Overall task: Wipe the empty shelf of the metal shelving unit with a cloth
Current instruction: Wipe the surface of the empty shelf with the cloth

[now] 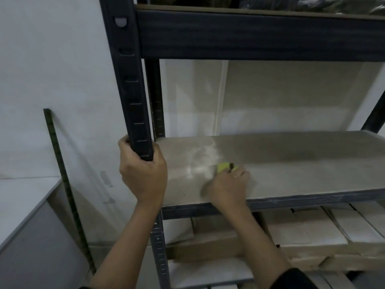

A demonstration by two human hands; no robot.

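Note:
The empty shelf (291, 163) is a grey-beige board in a dark metal shelving unit, with a pale dusty smear (203, 158) on its left part. My right hand (229, 185) lies on the board near the front left, pressing down a yellow-green cloth (224, 167); only the cloth's far edge shows past my fingers, beside the smear. My left hand (143, 170) is wrapped around the front left upright post (133, 90) at shelf height.
A dark crossbeam (250, 36) of the upper shelf hangs above, with dark bagged items on it. Cardboard and white boxes (312, 232) fill the shelf below. A loose metal strip (66, 184) leans on the white wall at left, above a grey surface (23, 205).

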